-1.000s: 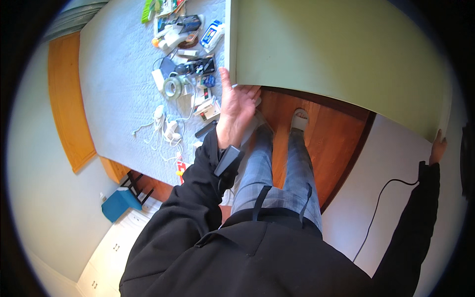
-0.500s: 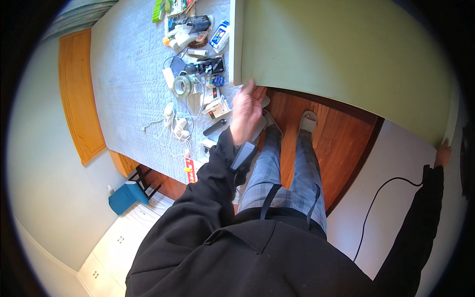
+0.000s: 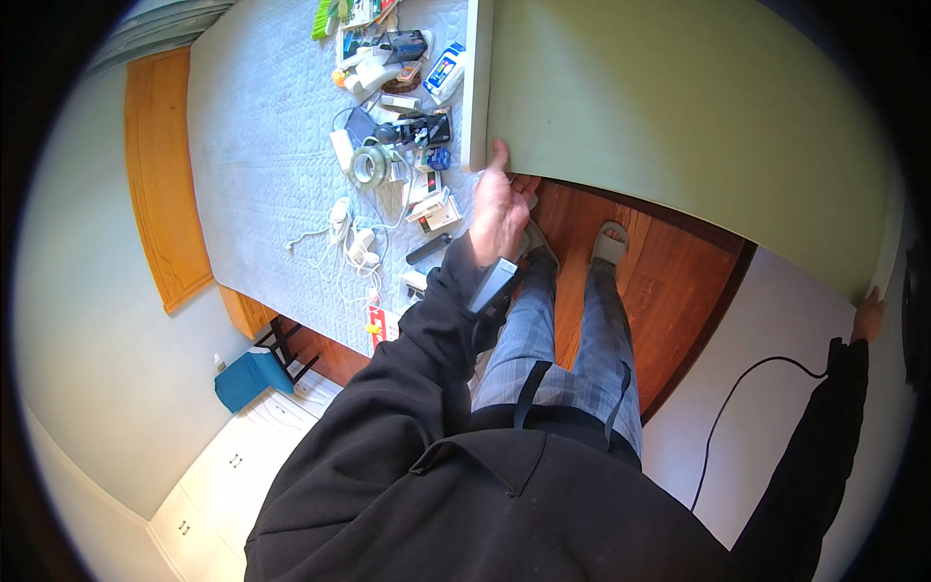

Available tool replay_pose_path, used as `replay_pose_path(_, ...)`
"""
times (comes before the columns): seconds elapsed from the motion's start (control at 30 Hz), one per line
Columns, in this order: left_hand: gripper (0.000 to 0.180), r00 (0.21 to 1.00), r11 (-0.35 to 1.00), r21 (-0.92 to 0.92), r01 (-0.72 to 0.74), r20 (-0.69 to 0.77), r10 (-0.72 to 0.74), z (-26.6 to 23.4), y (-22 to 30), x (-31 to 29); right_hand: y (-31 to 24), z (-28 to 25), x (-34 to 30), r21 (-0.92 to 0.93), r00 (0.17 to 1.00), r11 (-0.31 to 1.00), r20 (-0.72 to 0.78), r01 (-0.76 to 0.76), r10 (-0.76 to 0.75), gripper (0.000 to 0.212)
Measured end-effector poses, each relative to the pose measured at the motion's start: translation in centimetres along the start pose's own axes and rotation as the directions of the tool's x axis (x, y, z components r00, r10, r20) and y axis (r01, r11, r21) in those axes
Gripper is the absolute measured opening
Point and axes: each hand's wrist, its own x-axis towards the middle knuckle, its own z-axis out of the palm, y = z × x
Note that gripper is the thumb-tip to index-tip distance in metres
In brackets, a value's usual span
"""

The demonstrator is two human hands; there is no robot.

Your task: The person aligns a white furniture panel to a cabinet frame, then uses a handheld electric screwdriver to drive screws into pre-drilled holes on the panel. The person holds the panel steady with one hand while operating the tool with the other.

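A wide pale-green panel [image 3: 669, 107] with raised whitish side rims fills the upper right. At its near left corner is my left hand [image 3: 500, 209], thumb laid over the near edge and the other fingers curled underneath. Far to the right, my right hand [image 3: 869, 316] grips the panel's right side rim; its fingertips are partly hidden. On my left wrist sits a dark device with a grey rectangular face [image 3: 495, 284].
Left of the panel, a bed with a light-blue quilted cover [image 3: 252, 165] holds a tape roll [image 3: 369, 167], white cables [image 3: 341, 233], a wipes pack [image 3: 444, 73] and several small boxes. A blue stool [image 3: 254, 381] stands farther left. A black cable [image 3: 716, 427] hangs at right.
My left hand has turned, and its thumb now lies over the panel's near edge. The view has shifted slightly. My right hand stays on the right rim.
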Motion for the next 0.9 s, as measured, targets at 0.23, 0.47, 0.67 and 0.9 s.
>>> replay_pose_path(0.23,0.048,0.991,0.962,-0.241,0.127,-0.017,-0.135,2.2,0.1,1.2,0.6,0.3,0.1,0.091,0.997,0.994,0.043,-0.064,0.060,0.065)
replay_pose_path(0.47,0.049,0.999,0.958,-0.284,0.048,0.009,-0.047,3.1,-0.5,2.7,3.0,2.9,2.0,-0.197,0.991,0.972,-0.008,0.126,-0.130,0.050)
replay_pose_path(0.67,0.048,0.990,0.982,-0.174,0.072,0.132,-0.049,1.6,-0.8,3.1,1.9,1.8,1.3,-0.250,0.987,0.960,0.134,0.124,-0.093,0.048)
replay_pose_path(0.9,0.051,1.000,0.991,-0.131,0.008,-0.014,-0.010,3.1,-0.3,0.9,-19.6,-9.3,-9.9,0.167,0.865,0.931,-0.450,0.325,-0.221,0.052)
